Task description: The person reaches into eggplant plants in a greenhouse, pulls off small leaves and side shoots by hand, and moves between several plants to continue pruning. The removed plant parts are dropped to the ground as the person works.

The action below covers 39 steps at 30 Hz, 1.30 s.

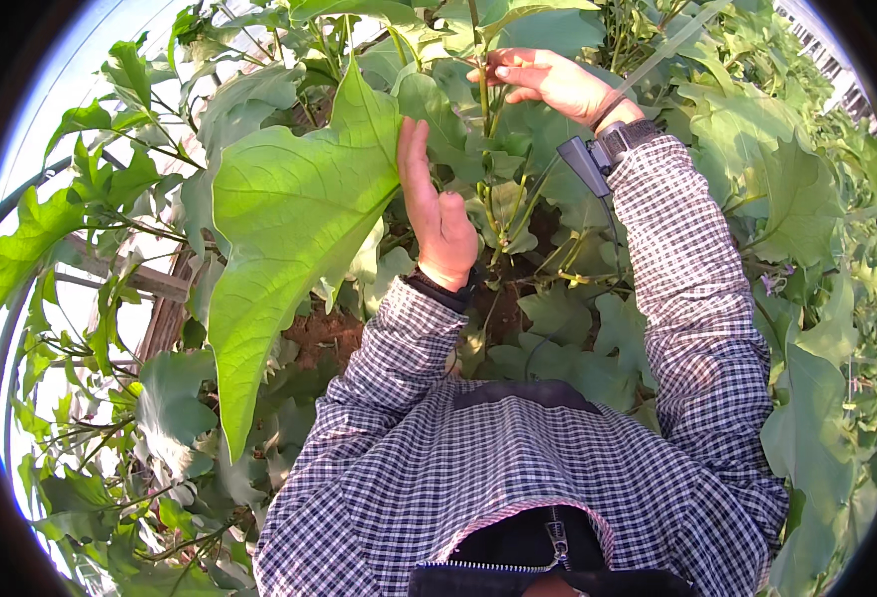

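Note:
Eggplant plants with broad lobed leaves stand before me. My left hand [438,213] is upright and flat, with its fingers straight. Its outer edge lies against a large bright green leaf [297,201], which hangs to the left and partly covers the plants behind. My right hand [550,83] reaches up to an upright green stem [485,97]. Its fingertips pass behind this stem, and the thumb lies just to the right of it. Whether those fingers grip anything is hidden. Below, the stem splits into several thinner branches [498,216] between my forearms.
A dark device [586,166] with a cable is strapped to my right wrist. A pale strap or string [670,48] slants above that wrist. Wooden boards [151,280] and a curved pipe [17,198] lie left. Reddish soil [323,336] shows below; purple flowers [776,280] hang right.

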Tool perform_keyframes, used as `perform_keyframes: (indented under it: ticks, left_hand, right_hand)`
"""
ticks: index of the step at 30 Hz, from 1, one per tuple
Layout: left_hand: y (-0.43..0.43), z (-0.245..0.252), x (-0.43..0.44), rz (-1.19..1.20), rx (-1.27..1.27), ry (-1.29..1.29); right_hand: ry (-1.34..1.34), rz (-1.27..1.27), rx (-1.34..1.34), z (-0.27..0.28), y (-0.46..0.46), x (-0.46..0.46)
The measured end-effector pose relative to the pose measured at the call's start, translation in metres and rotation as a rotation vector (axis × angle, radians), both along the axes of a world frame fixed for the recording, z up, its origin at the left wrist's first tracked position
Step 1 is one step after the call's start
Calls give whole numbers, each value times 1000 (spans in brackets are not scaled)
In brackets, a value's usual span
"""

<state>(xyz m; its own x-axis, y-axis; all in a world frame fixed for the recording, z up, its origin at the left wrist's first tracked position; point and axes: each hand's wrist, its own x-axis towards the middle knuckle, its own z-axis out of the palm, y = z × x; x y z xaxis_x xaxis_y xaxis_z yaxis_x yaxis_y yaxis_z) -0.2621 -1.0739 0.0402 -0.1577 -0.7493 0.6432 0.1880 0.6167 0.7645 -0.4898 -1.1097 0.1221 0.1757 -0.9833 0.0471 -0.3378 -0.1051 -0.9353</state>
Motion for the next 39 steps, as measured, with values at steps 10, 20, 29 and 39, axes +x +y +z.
perform_keyframes:
  ticks: [10, 20, 29, 39]
  left_hand:
    - [1, 27, -36, -469, 245, 188]
    - [12, 24, -115, -1271, 472, 236]
    - [15, 84, -124, -1424, 139, -178]
    - [-34, 46, -116, -1270, 169, 34]
  right_hand:
    - [-455, 81, -84, -14, 113, -15]
    - [-524, -269, -232, -59, 205, -27]
    - [-629, -556, -488, -65, 228, 13]
    - [-330, -951, -294, -45, 152, -15]
